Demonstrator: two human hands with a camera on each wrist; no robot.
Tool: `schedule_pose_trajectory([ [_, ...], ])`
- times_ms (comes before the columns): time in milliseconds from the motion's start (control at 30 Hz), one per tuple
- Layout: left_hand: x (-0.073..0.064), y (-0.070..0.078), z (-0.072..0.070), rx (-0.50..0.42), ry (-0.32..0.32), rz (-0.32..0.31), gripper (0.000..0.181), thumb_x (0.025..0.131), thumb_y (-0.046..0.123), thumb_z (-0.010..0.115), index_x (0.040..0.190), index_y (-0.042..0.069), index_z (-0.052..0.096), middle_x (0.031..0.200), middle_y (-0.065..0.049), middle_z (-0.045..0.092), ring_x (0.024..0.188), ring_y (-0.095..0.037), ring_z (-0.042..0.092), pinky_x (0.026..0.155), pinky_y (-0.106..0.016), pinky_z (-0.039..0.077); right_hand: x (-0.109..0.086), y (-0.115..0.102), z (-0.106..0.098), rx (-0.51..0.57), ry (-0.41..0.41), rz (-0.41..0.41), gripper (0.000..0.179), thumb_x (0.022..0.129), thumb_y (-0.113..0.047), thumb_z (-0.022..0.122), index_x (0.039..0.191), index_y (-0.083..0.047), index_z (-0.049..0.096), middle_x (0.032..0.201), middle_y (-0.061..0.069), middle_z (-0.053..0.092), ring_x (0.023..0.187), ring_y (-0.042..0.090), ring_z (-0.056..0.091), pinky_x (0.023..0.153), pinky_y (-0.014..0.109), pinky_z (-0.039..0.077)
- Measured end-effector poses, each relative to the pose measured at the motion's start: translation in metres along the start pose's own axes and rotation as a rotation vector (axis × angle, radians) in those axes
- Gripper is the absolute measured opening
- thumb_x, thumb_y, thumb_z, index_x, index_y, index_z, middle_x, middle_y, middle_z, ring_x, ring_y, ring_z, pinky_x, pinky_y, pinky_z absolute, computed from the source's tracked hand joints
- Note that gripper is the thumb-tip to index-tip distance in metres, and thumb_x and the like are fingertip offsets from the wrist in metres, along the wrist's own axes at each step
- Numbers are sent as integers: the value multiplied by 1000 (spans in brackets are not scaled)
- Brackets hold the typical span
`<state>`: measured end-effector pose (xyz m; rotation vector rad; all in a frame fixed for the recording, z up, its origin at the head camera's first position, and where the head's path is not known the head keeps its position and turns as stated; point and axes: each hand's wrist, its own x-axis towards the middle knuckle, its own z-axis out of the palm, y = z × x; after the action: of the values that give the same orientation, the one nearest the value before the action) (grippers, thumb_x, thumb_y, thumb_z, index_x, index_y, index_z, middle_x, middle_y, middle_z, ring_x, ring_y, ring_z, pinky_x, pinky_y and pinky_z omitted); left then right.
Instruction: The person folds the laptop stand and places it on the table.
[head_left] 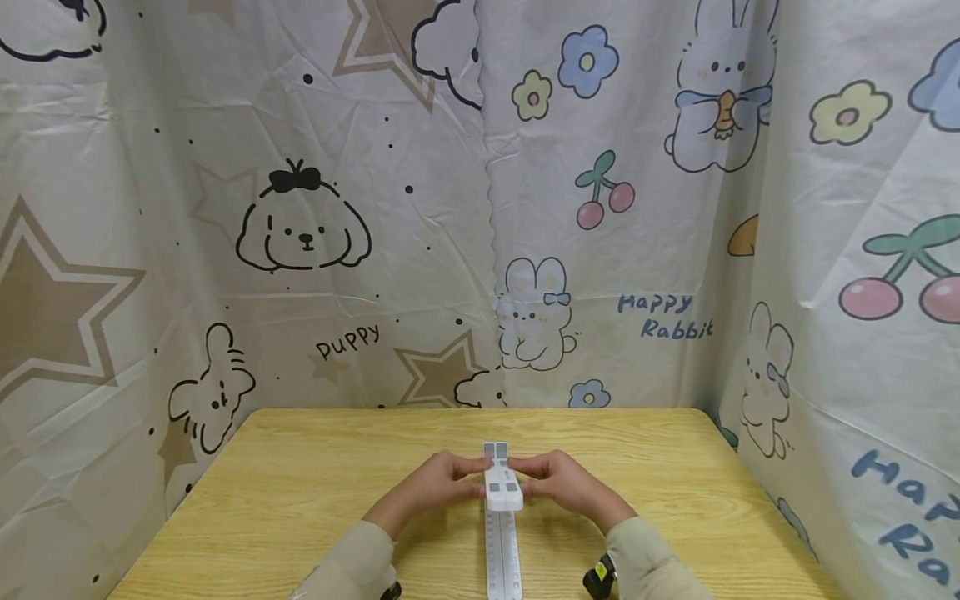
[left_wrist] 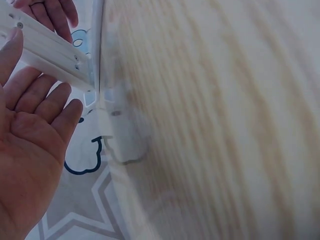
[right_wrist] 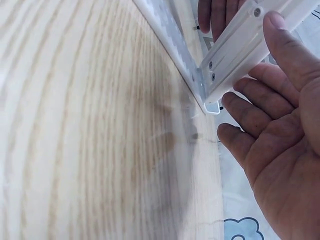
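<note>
A white folding laptop stand with grey pads is at the middle of the table in the head view. Its long notched base strip runs toward me, and an upper arm rises at an angle from its far end. My left hand grips the arm's left side with thumb and fingers. From the right, my right hand holds the same arm. Both wrist views show the stand's white arm with small screws, joined to the base strip at a hinge. Each thumb lies against the arm, with the other fingers beside it.
The light wooden table has its far edge near a patterned curtain, which also hangs at both sides. A black device with a yellow mark sits by the right sleeve.
</note>
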<state>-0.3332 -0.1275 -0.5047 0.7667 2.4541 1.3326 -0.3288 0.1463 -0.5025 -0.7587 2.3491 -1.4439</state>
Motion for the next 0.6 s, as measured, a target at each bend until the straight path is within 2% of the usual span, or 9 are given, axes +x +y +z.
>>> schedule_pose_trajectory([
  [267, -1, -2, 1, 30, -9, 11, 54, 90, 32, 80, 138, 12, 64, 146, -3, 57, 140, -27, 51, 115, -49, 43, -2, 3, 2, 35, -7, 7, 55, 91, -20, 78, 141, -4, 60, 149, 12, 55, 141, 37, 47, 114, 56, 42],
  [600, -6, 1, 0, 104, -52, 5, 66, 82, 40, 85, 139, 18, 63, 149, 2, 54, 142, -24, 49, 118, -50, 39, -6, 2, 4, -61, -23, 11, 63, 85, -28, 84, 141, -7, 61, 152, 9, 53, 143, 36, 45, 115, 54, 41],
])
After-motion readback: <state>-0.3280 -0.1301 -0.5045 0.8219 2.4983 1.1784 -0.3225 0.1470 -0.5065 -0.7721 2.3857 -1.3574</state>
